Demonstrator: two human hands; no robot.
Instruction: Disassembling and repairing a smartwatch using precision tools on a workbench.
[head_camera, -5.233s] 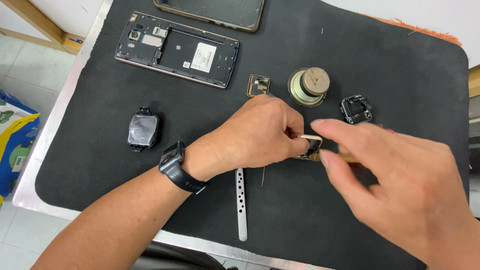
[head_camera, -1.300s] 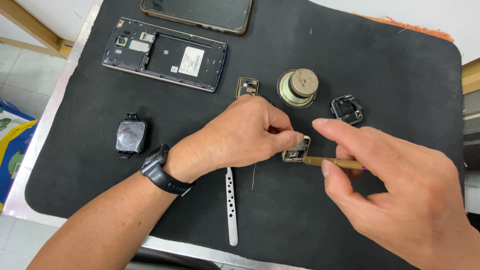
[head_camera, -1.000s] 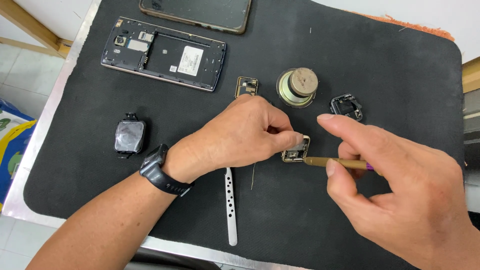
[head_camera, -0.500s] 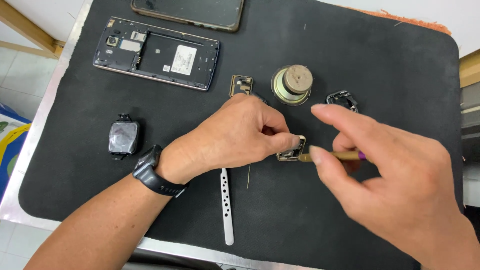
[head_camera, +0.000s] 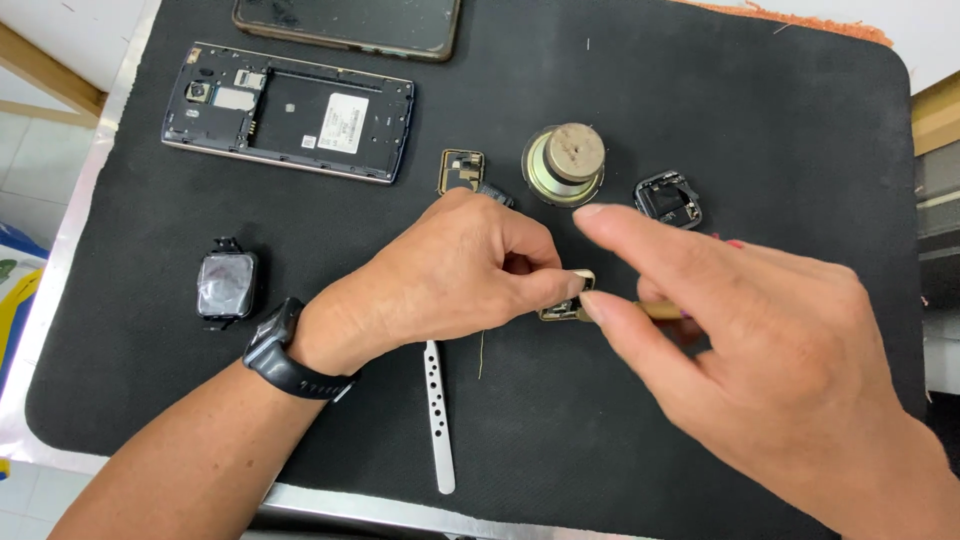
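My left hand (head_camera: 450, 275), with a black wristwatch on its wrist, pinches a small gold-rimmed watch case part (head_camera: 568, 303) against the black mat (head_camera: 780, 110). My right hand (head_camera: 760, 350) holds a thin tool with a brass-coloured shaft (head_camera: 655, 310); its tip meets the part. The fingers of both hands hide most of the part and of the tool.
On the mat lie an opened phone body (head_camera: 290, 110), a dark phone screen (head_camera: 350, 20) at the top edge, a small gold frame (head_camera: 461, 170), a round speaker (head_camera: 565, 162), a black watch frame (head_camera: 669, 199), a watch body (head_camera: 226, 285) and a white strap (head_camera: 438, 415).
The view has shifted a little, so everything sits slightly lower and to the left. My right hand has moved closer, bringing the tool tip against the part; my left hand keeps its pinch.
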